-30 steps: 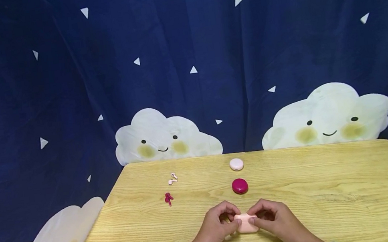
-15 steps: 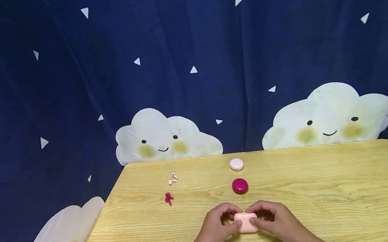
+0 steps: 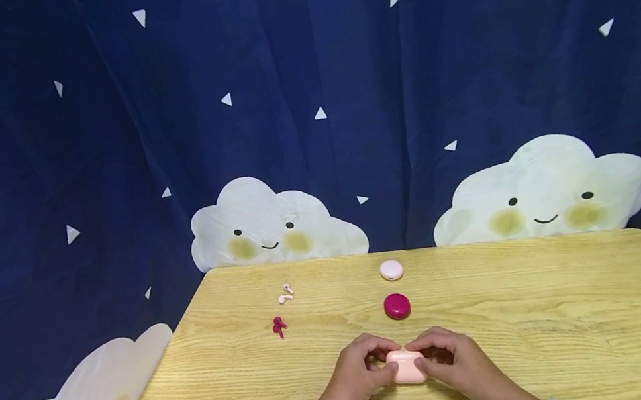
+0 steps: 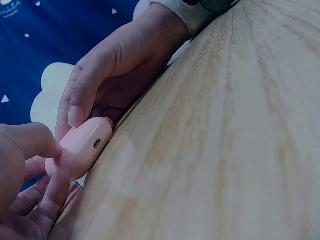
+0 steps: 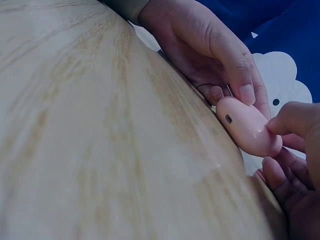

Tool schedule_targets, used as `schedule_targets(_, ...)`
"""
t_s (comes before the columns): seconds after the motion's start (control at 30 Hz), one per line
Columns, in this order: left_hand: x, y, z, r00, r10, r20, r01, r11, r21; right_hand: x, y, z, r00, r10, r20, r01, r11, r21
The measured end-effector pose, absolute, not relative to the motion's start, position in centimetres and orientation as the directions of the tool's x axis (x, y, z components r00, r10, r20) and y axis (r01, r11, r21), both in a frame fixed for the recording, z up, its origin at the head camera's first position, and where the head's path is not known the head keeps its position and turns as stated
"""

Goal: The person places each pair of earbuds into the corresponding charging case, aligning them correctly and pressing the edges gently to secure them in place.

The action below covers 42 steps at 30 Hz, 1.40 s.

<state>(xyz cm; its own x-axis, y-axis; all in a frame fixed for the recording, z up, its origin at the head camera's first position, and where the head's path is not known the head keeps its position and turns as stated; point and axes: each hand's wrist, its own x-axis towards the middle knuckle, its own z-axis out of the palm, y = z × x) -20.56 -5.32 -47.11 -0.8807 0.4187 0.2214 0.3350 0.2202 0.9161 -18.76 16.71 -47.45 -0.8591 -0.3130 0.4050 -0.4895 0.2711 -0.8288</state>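
Note:
Between my two hands, near the front of the table, is a glossy light-pink earbud case (image 3: pixel 408 367). My left hand (image 3: pixel 356 374) pinches its left end, thumb on the near face and fingers behind. The right hand (image 3: pixel 461 364) grips the opposite end in the same way. In the left wrist view the case (image 4: pixel 82 148) shows a small charging port and sits at the wooden surface. The right wrist view shows the case (image 5: pixel 249 127) with thumbs on its upper side. Whether its lid is slightly raised I cannot tell.
Beyond the hands lie a round magenta case (image 3: pixel 396 306) and, behind it, a round pale-pink case (image 3: pixel 391 270). To the left are magenta earbuds (image 3: pixel 279 326) and pale-pink earbuds (image 3: pixel 286 293). A dark blue curtain (image 3: pixel 303 62) hangs behind the wooden table (image 3: pixel 549 305).
Both hands keep hold of the pink case in nearly the same place. The fingers and thumbs have shifted slightly on it, and the seam across its front has become less visible.

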Motion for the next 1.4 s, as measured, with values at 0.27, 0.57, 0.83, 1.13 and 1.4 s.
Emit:
schedule_targets(0.27,-20.78,-5.29,-47.03,-0.871,0.437,0.225,0.355,0.243,0.903,-18.78,16.75,-47.36,-0.856,-0.306,0.417,-0.498,0.268,-0.825)
schedule_targets(0.57,-20.9,-5.26,-47.27,-0.872,0.435,0.225,0.356,0.249,0.901,-18.87,16.81,-47.46,-0.868,-0.305,0.392,-0.475,0.278,-0.835)
schedule_targets(0.83,-20.84,-5.25,-47.12,-0.868,0.437,0.235,0.371,0.257,0.892,-18.89,16.86,-47.45,-0.854,-0.309,0.419,-0.504,0.287,-0.815)
schedule_targets(1.13,-20.82,-5.18,-47.2,-0.878,0.426,0.217,0.349,0.262,0.9,-18.94,16.9,-47.56,-0.858,-0.312,0.407,-0.495,0.296,-0.817)
schedule_targets(1.4,-20.72,-5.22,-47.19,-0.88,0.428,0.207,0.339,0.258,0.905,-18.91,16.86,-47.63,-0.866,-0.307,0.395,-0.483,0.31,-0.819)
